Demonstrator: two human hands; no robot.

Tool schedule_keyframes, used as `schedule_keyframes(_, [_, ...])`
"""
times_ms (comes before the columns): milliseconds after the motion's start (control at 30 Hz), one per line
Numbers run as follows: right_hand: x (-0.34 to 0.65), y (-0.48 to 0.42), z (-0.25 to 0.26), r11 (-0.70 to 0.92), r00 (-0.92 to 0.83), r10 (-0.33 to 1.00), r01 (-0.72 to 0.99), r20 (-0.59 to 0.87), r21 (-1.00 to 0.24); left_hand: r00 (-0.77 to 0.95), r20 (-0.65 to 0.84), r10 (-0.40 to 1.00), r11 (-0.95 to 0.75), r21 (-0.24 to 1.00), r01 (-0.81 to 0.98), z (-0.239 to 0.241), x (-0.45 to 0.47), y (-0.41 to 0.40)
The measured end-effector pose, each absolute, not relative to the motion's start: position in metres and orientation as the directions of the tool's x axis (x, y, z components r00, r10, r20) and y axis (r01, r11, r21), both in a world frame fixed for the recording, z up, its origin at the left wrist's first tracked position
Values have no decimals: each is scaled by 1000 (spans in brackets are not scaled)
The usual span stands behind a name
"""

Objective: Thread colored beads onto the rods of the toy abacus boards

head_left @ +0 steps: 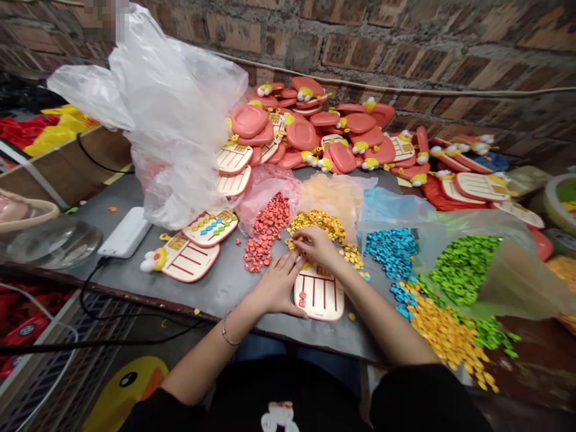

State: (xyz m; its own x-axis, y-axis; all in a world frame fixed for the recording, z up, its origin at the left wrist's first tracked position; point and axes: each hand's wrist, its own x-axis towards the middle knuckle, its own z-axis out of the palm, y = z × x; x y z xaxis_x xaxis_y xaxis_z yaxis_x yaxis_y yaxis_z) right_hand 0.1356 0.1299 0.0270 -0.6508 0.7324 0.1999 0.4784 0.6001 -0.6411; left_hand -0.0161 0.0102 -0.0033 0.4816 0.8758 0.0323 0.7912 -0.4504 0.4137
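A cream toy board [330, 294] with a red rim and slots lies on the table in front of me. Two red beads [302, 298] sit at the lower end of its leftmost slot. My left hand [276, 285] grips the board's left side, thumb near the bottom corner and fingers towards its top. Over the board's upper end, my right hand [318, 245] has its fingers drawn together close to my left fingertips; whatever is between them is too small to make out. Just beyond lie the yellow beads [317, 222], with red beads [265, 234] to the left.
Blue beads [391, 252], green beads [465, 267] and orange beads [445, 330] spread to the right. Left are a board with coloured beads [211, 227], a bare-slotted board [191, 258], a white power bank [126, 233] and plastic bags [175, 108]. Red-backed boards [301, 132] pile against the wall.
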Motion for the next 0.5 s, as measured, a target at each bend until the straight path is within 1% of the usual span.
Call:
schedule_keyframes(100, [96, 152, 20, 748, -757, 627, 518, 183, -415, 477, 8, 879, -439, 404, 802, -5, -16, 10])
schedule_keyframes(167, [81, 159, 15, 792, -796, 582, 508, 167, -338, 477, 0, 879, -437, 401, 805, -6, -17, 10])
schedule_keyframes(200, [78, 159, 14, 803, -805, 568, 495, 174, -332, 477, -1, 879, -436, 401, 805, -6, -17, 11])
schedule_keyframes(267, [83, 157, 16, 800, -798, 560, 450, 224, -398, 477, -10, 879, -433, 404, 806, -6, -17, 12])
schedule_keyframes(333, [101, 149, 21, 759, -752, 586, 379, 301, -530, 478, -17, 878, -430, 409, 805, -6, -16, 12])
schedule_keyframes(433, [150, 132, 31, 649, -623, 684, 281, 380, -707, 487, 6, 873, -443, 423, 790, -3, -16, 12])
schedule_keyframes(500, [187, 116, 34, 580, -538, 756, 286, 373, -763, 495, 33, 868, -459, 433, 776, -2, -16, 12])
